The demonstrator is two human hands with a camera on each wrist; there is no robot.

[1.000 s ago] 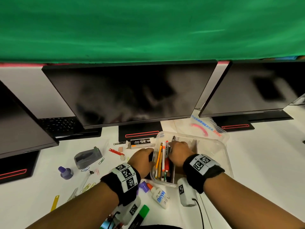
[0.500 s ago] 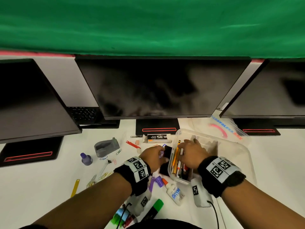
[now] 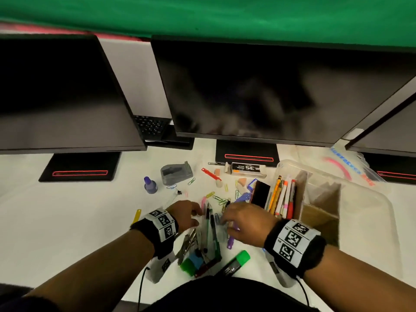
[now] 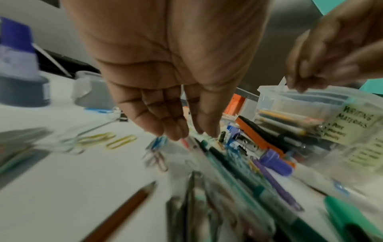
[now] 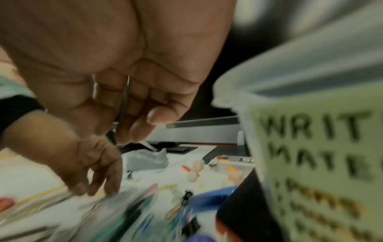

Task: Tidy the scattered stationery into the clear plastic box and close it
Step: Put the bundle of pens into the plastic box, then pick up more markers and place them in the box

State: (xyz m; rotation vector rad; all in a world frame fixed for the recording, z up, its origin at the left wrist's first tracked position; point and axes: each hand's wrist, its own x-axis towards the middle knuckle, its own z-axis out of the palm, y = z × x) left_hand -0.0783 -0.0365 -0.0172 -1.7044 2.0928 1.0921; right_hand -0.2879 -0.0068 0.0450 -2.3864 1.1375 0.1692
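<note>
Both of my hands hover low over a loose heap of pens (image 3: 208, 230) on the white desk (image 3: 67, 221), close in front of me. Nearest lie a green highlighter (image 3: 235, 262) and a green-capped marker (image 3: 188, 265) at the heap's near end. My left hand (image 3: 185, 213) is palm down on the left of the pens, fingers (image 4: 165, 124) straight and close together, tips just above a blue paper clip (image 4: 158, 141), holding nothing. My right hand (image 3: 244, 220) is on the other side of the heap with its fingers loosely curled; the wrist view is badly blurred and I cannot tell whether they pinch anything, though a thin dark strip seems to lie across the palm. A purple pen (image 3: 231, 240) lies under that hand.

Just right of it stands the clear plastic box (image 3: 360, 199), open, with pens and pencils (image 3: 282, 198) packed upright-leaning in its left compartment and a cardboard divider (image 3: 322, 212) beside them. A green label (image 5: 323, 163) on its wall reads "WRIT...". A black-and-orange stapler (image 3: 261, 194) leans against the box's left wall.

Farther out, coloured paper clips (image 3: 219, 199) are scattered, then a purple-capped bottle (image 3: 150, 185), a grey tape dispenser (image 3: 176, 173), a red clip (image 3: 210, 174) and a lead box (image 3: 247, 170). The box's lid (image 3: 351, 170) lies behind, under the dark monitors (image 3: 258, 91).
</note>
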